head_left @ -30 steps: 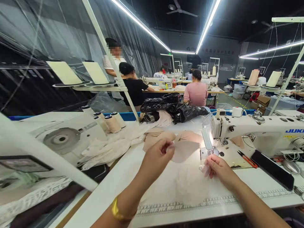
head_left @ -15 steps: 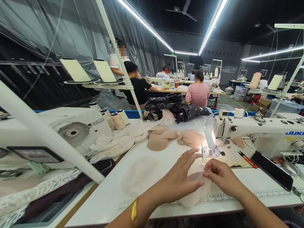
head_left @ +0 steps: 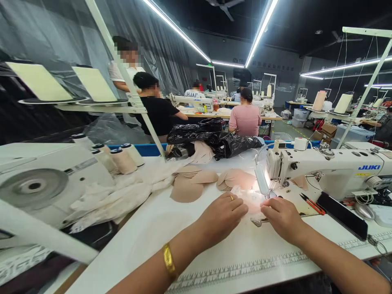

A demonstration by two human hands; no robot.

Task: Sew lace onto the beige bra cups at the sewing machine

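Observation:
Under the lit needle area of the white sewing machine (head_left: 324, 165) lies a thin, pale pink fabric piece (head_left: 251, 204), bright in the lamp's glare. My left hand (head_left: 225, 216), fingers curled, grips its left side. On the right, my right hand (head_left: 283, 218) pinches the edge beside the needle plate. The needle itself is hidden behind the lamp (head_left: 261, 179) and fingers. Just beyond my left hand are two stacks of tan cup-shaped fabric pieces, a left stack (head_left: 188, 185) and a right stack (head_left: 230, 179).
Red-handled thread snips (head_left: 314, 205) and a black phone (head_left: 341, 215) lie right of my right hand. Whitish fabric (head_left: 122, 196) heaps at left near thread cones (head_left: 124, 159). A black plastic bag (head_left: 214, 141) sits at the back. A printed ruler (head_left: 245, 267) runs along the front edge.
Both hands have moved forward to the needle area, bringing the pale fabric piece from near the front edge. My left hand's spread fingers have curled closed. The view has turned slightly right.

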